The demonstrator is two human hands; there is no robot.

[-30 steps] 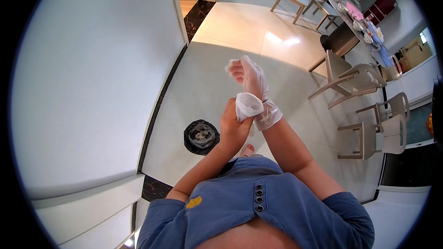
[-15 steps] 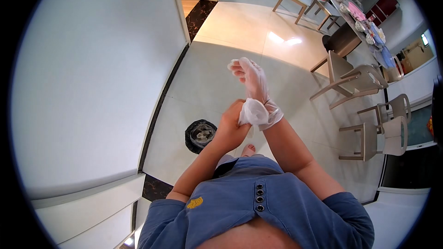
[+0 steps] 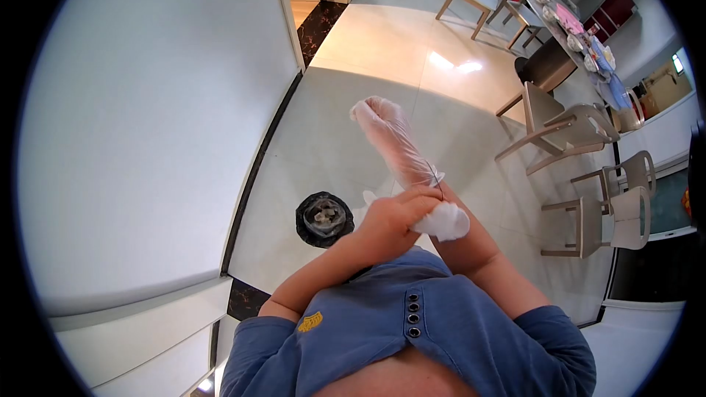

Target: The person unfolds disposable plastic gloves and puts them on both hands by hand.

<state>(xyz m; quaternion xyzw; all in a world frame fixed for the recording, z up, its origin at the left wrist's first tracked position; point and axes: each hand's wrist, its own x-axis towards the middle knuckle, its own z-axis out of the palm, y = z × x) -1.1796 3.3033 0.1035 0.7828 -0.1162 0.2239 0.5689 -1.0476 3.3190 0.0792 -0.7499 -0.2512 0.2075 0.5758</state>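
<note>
L hand (image 3: 393,220) is gripping a bunched wht glove (image 3: 447,222) crosswise over R forearm (image 3: 476,245), elbow-side of gloved R hand (image 3: 387,132), grip unclear.

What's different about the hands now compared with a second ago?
The left hand, still gripping a crumpled plastic glove, has moved down the right forearm toward the body. The gloved right hand has drawn its fingers together. The black-lined bin and chairs stayed put.
</note>
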